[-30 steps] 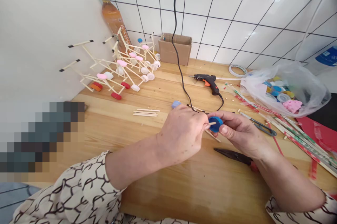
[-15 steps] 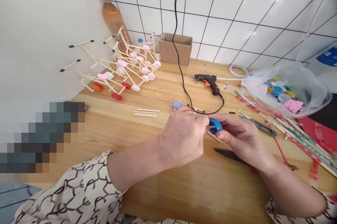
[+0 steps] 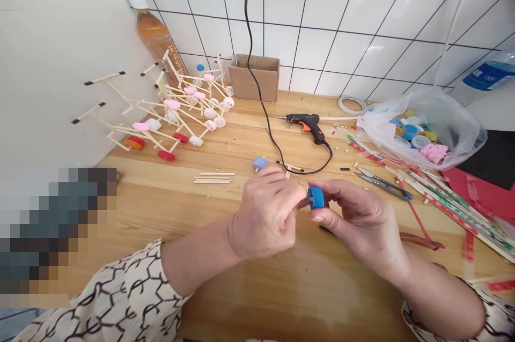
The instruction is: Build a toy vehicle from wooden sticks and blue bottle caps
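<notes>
Since the earlier frame, the round, ridged blue plastic cap (image 3: 317, 198) has turned, so that its side wall now faces the camera and its open face points toward the left hand (image 3: 263, 216). Cap is held above the wooden tabletop (image 3: 298, 288), between the two hands. Right hand (image 3: 360, 221) is partly open, thumb below and fingers above, gripping the cap by its edge. Left hand is curled closed, palm down, its fingertips pinching a thin wooden stick (image 3: 309, 200) at the cap's open face; most of the stick is hidden.

Beyond the right wrist lies a curved red handle (image 3: 422, 240), its tool largely obscured. Past the hands lie grey metal snips (image 3: 386, 185), a row of thin pale sticks (image 3: 213, 178) and a round lavender plastic cap (image 3: 260, 163). Farther back are a black glue gun with an orange trigger (image 3: 306, 123), a translucent plastic bag of coloured caps (image 3: 462, 133), and stick frames with cap wheels (image 3: 156, 109). Against the white tiled wall (image 3: 325, 15) stands an open brown cardboard box (image 3: 255, 82).
</notes>
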Demonstrator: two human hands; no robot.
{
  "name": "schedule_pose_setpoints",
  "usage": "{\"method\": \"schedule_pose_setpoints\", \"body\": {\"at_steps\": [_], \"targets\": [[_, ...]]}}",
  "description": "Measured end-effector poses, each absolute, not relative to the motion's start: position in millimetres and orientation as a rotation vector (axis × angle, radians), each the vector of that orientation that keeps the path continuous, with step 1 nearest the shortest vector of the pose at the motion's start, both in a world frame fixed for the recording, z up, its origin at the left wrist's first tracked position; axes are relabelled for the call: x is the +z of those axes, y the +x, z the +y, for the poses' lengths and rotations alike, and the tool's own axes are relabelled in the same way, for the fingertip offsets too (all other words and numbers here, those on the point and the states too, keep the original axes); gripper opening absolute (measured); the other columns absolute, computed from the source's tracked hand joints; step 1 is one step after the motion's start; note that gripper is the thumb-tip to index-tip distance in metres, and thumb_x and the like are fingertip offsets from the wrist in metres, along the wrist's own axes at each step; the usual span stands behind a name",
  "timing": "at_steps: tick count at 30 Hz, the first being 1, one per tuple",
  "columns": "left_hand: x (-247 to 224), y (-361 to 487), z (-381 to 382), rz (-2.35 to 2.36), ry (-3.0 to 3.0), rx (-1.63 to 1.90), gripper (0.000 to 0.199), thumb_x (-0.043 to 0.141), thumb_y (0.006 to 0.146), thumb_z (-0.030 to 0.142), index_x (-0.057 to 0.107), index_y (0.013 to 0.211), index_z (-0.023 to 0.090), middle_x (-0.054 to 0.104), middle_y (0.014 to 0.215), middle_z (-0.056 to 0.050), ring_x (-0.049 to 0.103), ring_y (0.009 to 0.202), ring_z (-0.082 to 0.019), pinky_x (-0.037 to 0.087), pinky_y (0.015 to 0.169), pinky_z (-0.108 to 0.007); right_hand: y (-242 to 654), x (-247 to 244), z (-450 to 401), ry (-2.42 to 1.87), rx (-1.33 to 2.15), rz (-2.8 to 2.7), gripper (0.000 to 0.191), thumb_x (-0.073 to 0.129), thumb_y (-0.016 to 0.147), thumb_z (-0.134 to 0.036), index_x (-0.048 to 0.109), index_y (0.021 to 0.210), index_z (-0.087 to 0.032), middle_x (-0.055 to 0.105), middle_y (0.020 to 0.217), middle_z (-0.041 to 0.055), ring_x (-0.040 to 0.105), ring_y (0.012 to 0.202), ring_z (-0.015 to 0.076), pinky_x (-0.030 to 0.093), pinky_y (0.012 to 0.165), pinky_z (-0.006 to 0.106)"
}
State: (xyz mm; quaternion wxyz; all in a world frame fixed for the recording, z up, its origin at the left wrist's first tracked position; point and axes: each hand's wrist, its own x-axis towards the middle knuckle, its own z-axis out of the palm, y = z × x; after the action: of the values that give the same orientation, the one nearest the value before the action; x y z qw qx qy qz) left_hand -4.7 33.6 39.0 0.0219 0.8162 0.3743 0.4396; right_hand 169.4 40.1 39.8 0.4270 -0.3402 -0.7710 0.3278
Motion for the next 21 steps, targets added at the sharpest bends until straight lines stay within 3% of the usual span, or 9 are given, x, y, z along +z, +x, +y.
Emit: {"method": "schedule_pose_setpoints", "body": {"at_steps": [6,13,21], "targets": [[38,-6,37,1.004,2.457,1.322,0.020,0.042,0.069,0.001,0.053,0.065,0.017,0.059,0.055,0.000,0.041,0.051,-0.012,0.041,0.057,-0.028,171,52,39,-0.732,0.506,-2.164,0.032,0.067,0.078,-0.023,0.059,0.109,-0.020,0.068,0.081,0.0044,0.062,0.070,0.0153,0.052,0.065,0.028],[39,-6,33,1.108,2.551,1.342,0.017,0.041,0.065,0.004,0.051,0.062,0.018,0.053,0.049,0.000,0.040,0.050,-0.013,0.040,0.056,-0.030,168,42,35,-0.862,0.794,-1.941,0.028,0.069,0.076,-0.032,0.061,0.102,-0.027,0.066,0.072,-0.0023,0.058,0.059,0.0127,0.051,0.057,0.026],[38,-6,37,1.013,2.420,1.312,0.021,0.041,0.067,0.000,0.055,0.064,0.017,0.057,0.052,0.001,0.041,0.050,-0.012,0.039,0.056,-0.028,170,49,40,-0.760,0.529,-2.131,0.033,0.068,0.078,-0.027,0.059,0.109,-0.024,0.069,0.081,0.0034,0.064,0.068,0.0161,0.053,0.062,0.029]]}}
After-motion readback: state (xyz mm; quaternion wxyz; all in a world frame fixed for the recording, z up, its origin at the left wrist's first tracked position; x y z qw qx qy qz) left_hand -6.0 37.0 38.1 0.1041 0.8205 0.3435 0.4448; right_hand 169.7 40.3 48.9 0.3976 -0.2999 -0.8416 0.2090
